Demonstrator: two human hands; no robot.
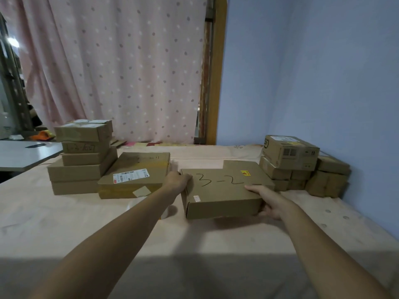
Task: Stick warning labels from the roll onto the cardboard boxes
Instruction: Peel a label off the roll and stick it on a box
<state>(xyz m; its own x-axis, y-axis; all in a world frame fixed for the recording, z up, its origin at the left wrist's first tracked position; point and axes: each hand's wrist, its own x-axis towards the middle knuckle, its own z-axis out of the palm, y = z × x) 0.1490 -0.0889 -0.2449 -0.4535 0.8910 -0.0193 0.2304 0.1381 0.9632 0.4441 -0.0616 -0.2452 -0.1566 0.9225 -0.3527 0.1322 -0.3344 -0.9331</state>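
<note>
Left hand point(178, 181) gripped the far left edge of the flat cardboard box point(220, 190) marked 3-2, fingers curled over it. The right hand point(269, 203) clamped its near right corner, thumb on top. The box was mid-surface on the pink cloth point(194, 244), a yellow warning label point(245, 173) already on its lid. It looked light and stiff, best held by opposite edges. Its lid was closed, contents hidden. The label roll point(169, 212) lay just beside it, partly under the left forearm.
</note>
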